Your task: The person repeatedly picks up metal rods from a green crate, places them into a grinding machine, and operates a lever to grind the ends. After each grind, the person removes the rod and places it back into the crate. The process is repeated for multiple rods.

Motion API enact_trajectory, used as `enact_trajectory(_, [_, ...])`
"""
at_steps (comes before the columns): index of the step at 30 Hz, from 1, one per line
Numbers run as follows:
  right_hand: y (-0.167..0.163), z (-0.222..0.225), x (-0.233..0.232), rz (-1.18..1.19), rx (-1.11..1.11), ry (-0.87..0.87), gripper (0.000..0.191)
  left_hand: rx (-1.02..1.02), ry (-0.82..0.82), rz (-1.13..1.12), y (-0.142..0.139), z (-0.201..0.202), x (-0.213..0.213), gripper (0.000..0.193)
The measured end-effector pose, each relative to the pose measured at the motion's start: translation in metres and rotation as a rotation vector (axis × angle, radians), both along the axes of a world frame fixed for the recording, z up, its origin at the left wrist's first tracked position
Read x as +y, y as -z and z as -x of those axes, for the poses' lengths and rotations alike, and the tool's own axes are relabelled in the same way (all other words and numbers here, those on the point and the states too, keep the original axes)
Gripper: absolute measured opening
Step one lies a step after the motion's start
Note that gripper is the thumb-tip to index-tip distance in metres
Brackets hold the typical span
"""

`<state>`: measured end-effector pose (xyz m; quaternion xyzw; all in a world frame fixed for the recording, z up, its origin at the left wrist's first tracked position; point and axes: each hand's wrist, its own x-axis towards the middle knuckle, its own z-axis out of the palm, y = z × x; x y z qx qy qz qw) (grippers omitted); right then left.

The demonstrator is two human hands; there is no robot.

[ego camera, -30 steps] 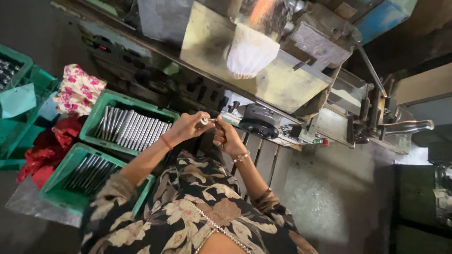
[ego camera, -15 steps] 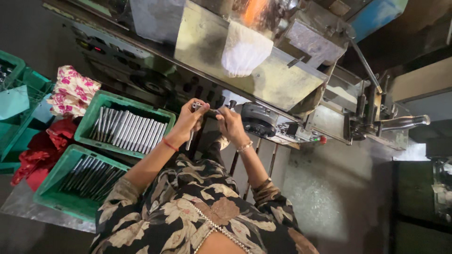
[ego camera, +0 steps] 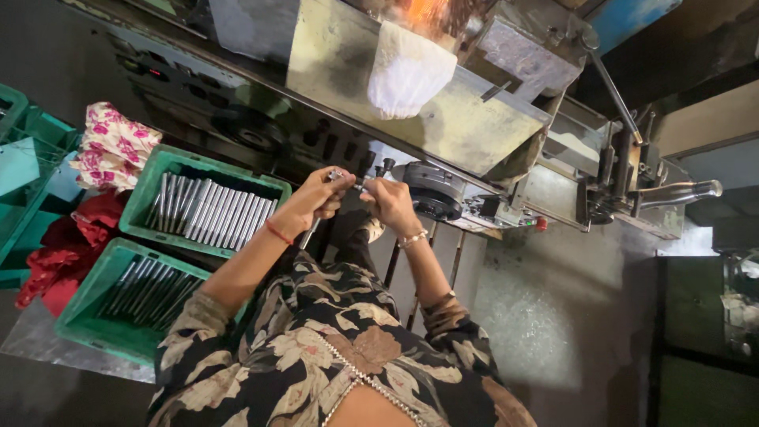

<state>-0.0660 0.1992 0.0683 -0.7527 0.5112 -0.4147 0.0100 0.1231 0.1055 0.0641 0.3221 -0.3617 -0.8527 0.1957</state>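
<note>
Now, from the left, a flowered cloth (ego camera: 112,147) lies over a red cloth (ego camera: 67,245) beside two green crates: the upper crate (ego camera: 207,207) and the lower crate (ego camera: 118,304) both hold rows of grey metal rods, placed as they were half a second ago. Next to them the left hand (ego camera: 312,204) has its grip closed around a thin metal rod (ego camera: 315,225) that slants down from its fist; compared with the earlier frame, both hands sit a little lower and nearer the body. Just beside it, the right hand (ego camera: 389,204) pinches the rod's upper end, fingers narrow. Behind them runs a grimy steel machine (ego camera: 466,130) with a white cloth (ego camera: 405,75) draped on it, and a lever handle (ego camera: 680,191) at the far right above a dim concrete floor (ego camera: 545,316).
</note>
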Motion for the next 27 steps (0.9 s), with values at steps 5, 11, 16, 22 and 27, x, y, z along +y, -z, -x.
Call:
enact_trajectory(5, [0.013, 0.011, -0.006, 0.135, 0.037, -0.058, 0.033, -0.012, -0.323, 0.843, -0.011, 0.005, 0.024, 0.019])
enact_trajectory(11, [0.024, 0.037, 0.003, 0.049, 0.114, -0.077, 0.04, -0.107, -0.292, 0.666, -0.018, 0.015, 0.034, 0.021])
enact_trajectory(16, [0.03, 0.024, 0.016, 0.093, -0.062, 0.071, 0.041, 0.087, -0.276, 0.624, -0.027, 0.02, 0.039, 0.02])
enact_trajectory(22, [0.001, 0.028, 0.018, -0.026, -0.09, 0.028, 0.03, 0.049, -0.107, 0.493, -0.044, 0.019, 0.026, 0.02])
enact_trajectory(27, [-0.033, 0.025, 0.01, 0.028, 0.122, 0.003, 0.027, 0.032, -0.045, 0.316, -0.04, 0.02, 0.023, 0.019])
